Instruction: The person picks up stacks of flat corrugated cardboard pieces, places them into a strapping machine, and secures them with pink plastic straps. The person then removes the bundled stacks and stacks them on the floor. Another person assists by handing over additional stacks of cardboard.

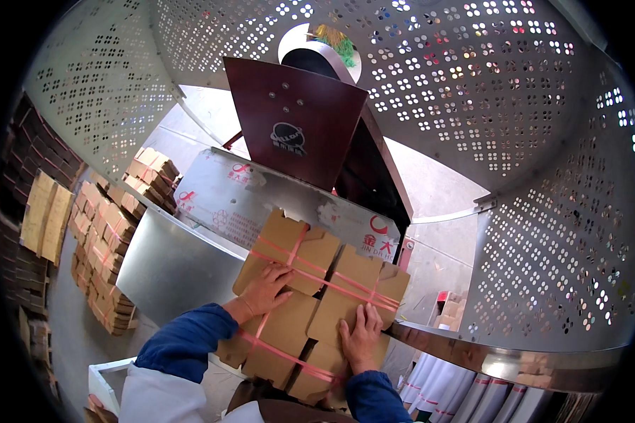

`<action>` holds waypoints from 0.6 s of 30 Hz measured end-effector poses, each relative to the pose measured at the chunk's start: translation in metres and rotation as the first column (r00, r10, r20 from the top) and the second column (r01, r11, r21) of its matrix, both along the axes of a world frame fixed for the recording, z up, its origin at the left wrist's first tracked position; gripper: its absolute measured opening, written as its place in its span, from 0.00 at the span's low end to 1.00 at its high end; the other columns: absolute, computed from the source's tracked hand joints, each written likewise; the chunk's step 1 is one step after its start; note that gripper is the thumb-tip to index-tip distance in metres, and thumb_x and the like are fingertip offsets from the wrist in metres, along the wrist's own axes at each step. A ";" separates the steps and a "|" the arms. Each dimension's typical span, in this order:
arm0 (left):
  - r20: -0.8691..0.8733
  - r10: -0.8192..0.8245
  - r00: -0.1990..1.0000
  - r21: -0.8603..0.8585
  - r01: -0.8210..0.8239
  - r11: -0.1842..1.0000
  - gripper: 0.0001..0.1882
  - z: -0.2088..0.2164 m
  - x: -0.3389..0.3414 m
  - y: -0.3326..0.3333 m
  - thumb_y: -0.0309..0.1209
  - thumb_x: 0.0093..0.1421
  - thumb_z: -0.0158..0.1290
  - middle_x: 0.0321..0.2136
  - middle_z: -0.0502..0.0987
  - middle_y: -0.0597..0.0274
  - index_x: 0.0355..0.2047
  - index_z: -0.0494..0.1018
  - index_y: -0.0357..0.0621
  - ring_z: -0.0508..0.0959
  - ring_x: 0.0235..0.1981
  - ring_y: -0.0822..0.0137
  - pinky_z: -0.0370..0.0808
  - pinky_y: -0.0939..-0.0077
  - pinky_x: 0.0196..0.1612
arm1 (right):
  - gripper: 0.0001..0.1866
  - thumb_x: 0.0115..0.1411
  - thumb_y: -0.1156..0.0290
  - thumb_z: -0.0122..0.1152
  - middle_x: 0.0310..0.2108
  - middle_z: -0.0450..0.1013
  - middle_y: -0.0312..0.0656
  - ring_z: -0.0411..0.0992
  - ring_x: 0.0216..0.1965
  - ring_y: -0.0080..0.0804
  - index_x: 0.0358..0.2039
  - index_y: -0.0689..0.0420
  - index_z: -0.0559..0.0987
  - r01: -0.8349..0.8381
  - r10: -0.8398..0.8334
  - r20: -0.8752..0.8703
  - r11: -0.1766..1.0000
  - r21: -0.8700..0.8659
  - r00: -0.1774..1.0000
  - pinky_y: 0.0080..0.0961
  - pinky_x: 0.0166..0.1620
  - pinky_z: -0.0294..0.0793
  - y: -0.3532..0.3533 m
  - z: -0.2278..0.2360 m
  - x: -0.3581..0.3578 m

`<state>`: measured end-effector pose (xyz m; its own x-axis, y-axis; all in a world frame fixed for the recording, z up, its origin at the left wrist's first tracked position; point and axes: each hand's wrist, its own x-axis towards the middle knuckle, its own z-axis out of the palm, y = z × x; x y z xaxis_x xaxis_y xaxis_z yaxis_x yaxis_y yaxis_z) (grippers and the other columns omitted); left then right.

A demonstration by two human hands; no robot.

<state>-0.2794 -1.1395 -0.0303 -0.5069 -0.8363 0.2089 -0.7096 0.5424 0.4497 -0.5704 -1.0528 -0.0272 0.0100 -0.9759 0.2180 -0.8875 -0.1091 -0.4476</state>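
Note:
A bundle of flat brown cardboard blanks [298,308] lies in front of me, tied crosswise with pink strapping [289,258]. Its far end rests on the front of a metal worktable [222,204], and its near end reaches toward my body. My left hand [262,289] lies on the left part of the bundle, fingers stretched over the cardboard beside a strap. On the right part rests my right hand [362,337], palm down with the fingers spread a little. Both hands press on the top face; neither is wrapped round anything.
A dark red machine panel [296,116] stands behind the worktable. Perforated metal guards [473,92] curve round the far and right sides. Strapped cardboard stacks [106,236] stand on the floor at left. White rolls [441,384] lie at lower right, below the guard's metal rim [501,359].

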 end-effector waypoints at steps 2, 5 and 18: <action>0.001 0.001 1.000 0.004 -0.001 1.000 0.30 0.003 -0.001 -0.002 0.36 0.56 0.58 0.54 0.65 0.53 0.57 0.67 0.41 0.64 0.58 0.51 0.64 0.59 0.61 | 0.31 0.51 0.64 0.67 0.59 0.62 0.50 0.58 0.60 0.51 0.55 0.61 0.71 0.002 -0.002 0.004 1.000 -0.009 1.000 0.44 0.62 0.58 -0.002 0.000 0.000; 0.000 -0.013 1.000 0.033 0.013 0.999 0.29 0.006 -0.004 -0.006 0.36 0.56 0.58 0.54 0.65 0.53 0.57 0.67 0.41 0.65 0.58 0.51 0.64 0.59 0.61 | 0.30 0.52 0.62 0.66 0.59 0.63 0.49 0.58 0.60 0.50 0.54 0.60 0.72 0.018 -0.018 0.002 1.000 -0.025 1.000 0.45 0.62 0.57 -0.001 -0.003 -0.002; -0.276 0.750 0.601 0.449 -0.609 0.654 0.30 -0.031 0.054 -0.020 0.44 0.62 0.52 0.54 0.70 0.46 0.59 0.62 0.38 0.68 0.56 0.51 0.63 0.60 0.60 | 0.27 0.61 0.52 0.56 0.48 0.72 0.47 0.72 0.45 0.35 0.49 0.64 0.72 0.352 -0.507 0.597 0.862 0.366 0.622 0.29 0.47 0.72 0.103 -0.112 -0.144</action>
